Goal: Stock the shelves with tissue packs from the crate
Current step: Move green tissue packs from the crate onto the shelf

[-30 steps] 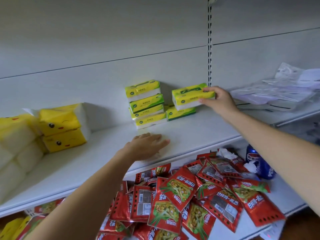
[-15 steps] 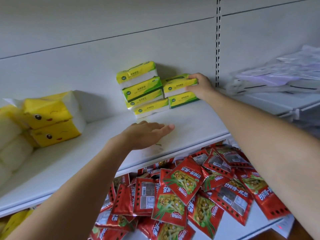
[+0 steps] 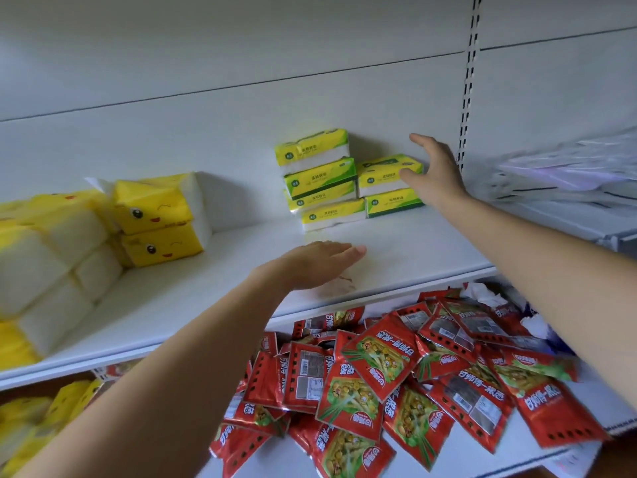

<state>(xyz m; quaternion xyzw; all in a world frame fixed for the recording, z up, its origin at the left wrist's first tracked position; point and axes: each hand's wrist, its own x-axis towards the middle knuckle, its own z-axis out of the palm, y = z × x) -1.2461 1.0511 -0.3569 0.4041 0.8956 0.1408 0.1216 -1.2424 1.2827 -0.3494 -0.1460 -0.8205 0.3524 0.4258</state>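
Note:
Several green-and-yellow tissue packs [image 3: 324, 182] are stacked at the back of the white shelf [image 3: 396, 257]. On the right, one pack [image 3: 379, 172] lies on top of another. My right hand [image 3: 436, 175] is spread beside that upper pack, thumb touching its front right corner, fingers straight. My left hand [image 3: 315, 265] lies flat, palm down, on the shelf in front of the stack and holds nothing. The crate is out of view.
Yellow tissue packs with cartoon faces [image 3: 155, 215] and larger bundles [image 3: 41, 257] fill the shelf's left side. Red snack packets [image 3: 396, 381] are piled on the shelf below. Clear plastic wrapping [image 3: 565, 170] lies on the adjoining shelf to the right, past a slotted upright [image 3: 467, 88].
My right hand set the pack on the right-hand stack, let go and spread beside it. My left hand stayed flat on the shelf.

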